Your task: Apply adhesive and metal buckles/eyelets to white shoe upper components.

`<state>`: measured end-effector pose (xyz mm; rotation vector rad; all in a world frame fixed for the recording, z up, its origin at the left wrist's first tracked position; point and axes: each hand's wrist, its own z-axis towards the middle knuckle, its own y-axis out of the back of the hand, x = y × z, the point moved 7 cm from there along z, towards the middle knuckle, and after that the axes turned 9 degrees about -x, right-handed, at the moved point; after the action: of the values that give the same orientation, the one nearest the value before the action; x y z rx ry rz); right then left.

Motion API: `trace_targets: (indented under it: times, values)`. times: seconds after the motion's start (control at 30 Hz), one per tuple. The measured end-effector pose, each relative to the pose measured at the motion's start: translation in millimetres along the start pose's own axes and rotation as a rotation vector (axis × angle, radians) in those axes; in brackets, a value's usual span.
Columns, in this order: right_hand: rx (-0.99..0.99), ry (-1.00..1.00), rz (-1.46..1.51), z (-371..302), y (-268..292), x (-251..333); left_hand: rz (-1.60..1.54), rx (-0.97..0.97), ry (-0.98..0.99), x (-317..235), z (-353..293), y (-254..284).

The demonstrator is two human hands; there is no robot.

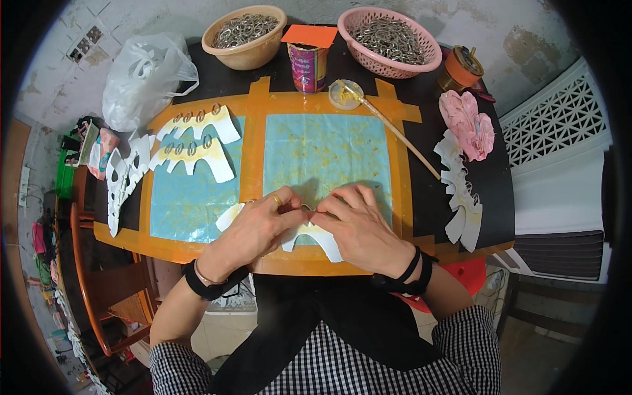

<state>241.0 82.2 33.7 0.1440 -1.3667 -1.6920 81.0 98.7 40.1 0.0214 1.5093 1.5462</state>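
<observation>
Left grip (263,220) and right grip (359,227) bunched together at top edge of white cut-out (318,242), near side of desk (424,205)

Can't tell exactly what I'm pinching, my own fingers hide it; cut-out sits under my hands at the blue sheet's (355,155) near edge, could skid if I press unevenly, prongs could crease under a hard push; yellow smears, if tacky, might dirty its underside; right hand swinging outward could knock the long stick (401,136) lying across the small dish (341,100)
</observation>
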Motion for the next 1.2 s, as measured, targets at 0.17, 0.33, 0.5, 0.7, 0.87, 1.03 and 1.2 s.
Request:
trace_targets:
  times: [0.17,0.33,0.5,0.7,0.87,1.03,1.2]
  values:
    - [-0.036,-0.006,-0.106,0,-1,11,0.009,-0.068,0.020,2,-5,2]
    - [-0.073,-0.007,-0.154,-5,-3,15,0.020,-0.079,0.007,3,-5,3]
    - [-0.081,-0.005,-0.190,-7,-4,16,0.053,-0.055,-0.066,-2,5,7]
    - [-0.063,-0.019,-0.140,-7,-4,12,0.083,0.086,-0.110,-1,11,4]
    - [-0.074,-0.029,-0.126,-7,-5,10,0.239,0.115,-0.205,-11,11,6]
    - [-0.076,-0.006,-0.133,-6,-3,12,0.333,0.172,-0.322,-19,13,4]
    - [-0.081,0.013,-0.148,-6,-3,12,0.398,0.251,-0.451,-20,18,2]
